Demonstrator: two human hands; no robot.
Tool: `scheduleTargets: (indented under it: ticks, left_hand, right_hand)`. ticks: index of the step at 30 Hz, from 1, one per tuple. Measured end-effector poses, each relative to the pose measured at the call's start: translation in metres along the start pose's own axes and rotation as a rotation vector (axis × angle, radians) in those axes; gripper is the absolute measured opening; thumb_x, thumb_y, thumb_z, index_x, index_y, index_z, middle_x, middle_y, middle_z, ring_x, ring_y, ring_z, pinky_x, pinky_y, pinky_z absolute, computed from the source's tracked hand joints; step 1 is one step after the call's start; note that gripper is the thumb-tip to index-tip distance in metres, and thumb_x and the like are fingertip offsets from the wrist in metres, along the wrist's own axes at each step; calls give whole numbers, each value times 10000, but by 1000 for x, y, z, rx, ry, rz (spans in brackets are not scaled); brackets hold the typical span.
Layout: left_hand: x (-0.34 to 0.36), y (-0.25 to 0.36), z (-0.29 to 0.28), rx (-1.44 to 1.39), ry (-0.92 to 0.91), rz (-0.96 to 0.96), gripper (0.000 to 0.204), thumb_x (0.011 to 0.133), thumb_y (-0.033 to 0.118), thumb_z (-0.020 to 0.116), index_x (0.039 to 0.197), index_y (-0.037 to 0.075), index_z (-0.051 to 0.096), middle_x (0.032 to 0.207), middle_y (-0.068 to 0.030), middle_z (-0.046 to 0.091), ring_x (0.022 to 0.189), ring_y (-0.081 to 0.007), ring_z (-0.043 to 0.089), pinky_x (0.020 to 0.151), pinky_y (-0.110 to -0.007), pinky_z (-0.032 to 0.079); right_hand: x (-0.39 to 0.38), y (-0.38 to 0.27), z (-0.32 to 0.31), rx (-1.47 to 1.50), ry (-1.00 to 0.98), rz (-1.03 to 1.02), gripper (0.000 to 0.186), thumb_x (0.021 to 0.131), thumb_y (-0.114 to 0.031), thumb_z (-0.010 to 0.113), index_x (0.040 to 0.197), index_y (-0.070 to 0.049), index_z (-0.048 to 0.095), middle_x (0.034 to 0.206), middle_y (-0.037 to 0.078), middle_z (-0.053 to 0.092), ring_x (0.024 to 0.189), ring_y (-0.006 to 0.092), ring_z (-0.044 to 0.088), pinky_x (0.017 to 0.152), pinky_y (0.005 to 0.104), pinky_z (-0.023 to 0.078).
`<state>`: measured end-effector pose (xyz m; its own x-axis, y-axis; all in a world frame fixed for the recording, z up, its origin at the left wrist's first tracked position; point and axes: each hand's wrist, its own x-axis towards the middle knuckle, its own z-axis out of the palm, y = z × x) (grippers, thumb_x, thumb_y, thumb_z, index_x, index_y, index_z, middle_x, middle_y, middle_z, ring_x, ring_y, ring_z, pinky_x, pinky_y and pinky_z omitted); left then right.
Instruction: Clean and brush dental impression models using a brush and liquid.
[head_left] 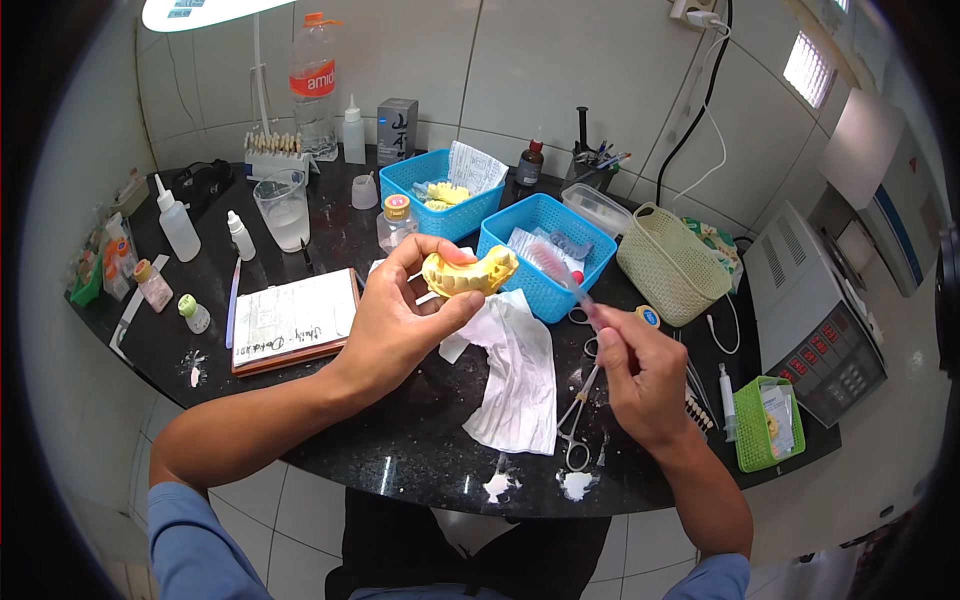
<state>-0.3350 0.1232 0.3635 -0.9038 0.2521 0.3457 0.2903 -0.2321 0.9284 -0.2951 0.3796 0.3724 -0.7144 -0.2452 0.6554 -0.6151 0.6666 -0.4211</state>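
Observation:
My left hand (pixel 405 325) grips a yellow dental cast (pixel 470 272) with a row of teeth, held up over the worktop. To its right, my right hand (pixel 645 385) is closed on a pale pink brush (pixel 548 262), its bristled end raised over a blue basket (pixel 515 298), slightly blurred. Beneath the cast lies crumpled white paper (pixel 510 390). Scissor-like clamps (pixel 574 450) lie beside my right hand, with small piles of white powder (pixel 576 486) near the front edge.
Left: a clipboard (pixel 290 315), glass cup (pixel 280 215) and small bottles (pixel 180 222). Back: another blue basket (pixel 410 205) and plastic bottle (pixel 316 110). Right: cream basket (pixel 665 265), grey machine (pixel 815 320) and green basket (pixel 760 440). The dark counter (pixel 390 460) has a curved front edge.

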Motion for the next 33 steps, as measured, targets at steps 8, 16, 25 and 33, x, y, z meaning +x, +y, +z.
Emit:
scheduleTargets:
  ticks: [8,16,25,33]
  left_hand:
    - [-8,4,11,-139,-296,-207,567,864,119,730,1294,66,363,1253,-195,602,1165,-219,609,1011,-352,513]
    - [-8,6,13,-280,-405,-317,478,909,145,700,1292,14,446,1203,-181,636,1050,-178,641,912,-304,545]
    - [-11,-1,14,-262,-421,-348,582,919,258,690,1345,-42,432,1161,-152,636,970,-146,630,832,-274,530]
    - [-10,-3,10,-217,-436,-369,669,909,322,704,1394,-33,412,1235,-137,606,1106,-172,617,837,-277,530]
  right_hand:
    - [-2,-8,-6,598,-68,244,387,924,-163,699,1252,5,581,917,-9,555,639,-7,477,540,142,358]
    - [-1,-7,-2,822,-320,135,317,880,-127,748,1176,-42,675,1003,25,589,802,40,520,659,188,415]
    - [-7,-3,-4,754,-427,196,276,859,-165,777,1092,-55,679,914,-26,603,652,-11,458,552,178,341]
    - [-4,-12,-3,788,-359,187,270,857,-149,778,1075,-41,660,913,-8,599,652,4,468,572,173,354]
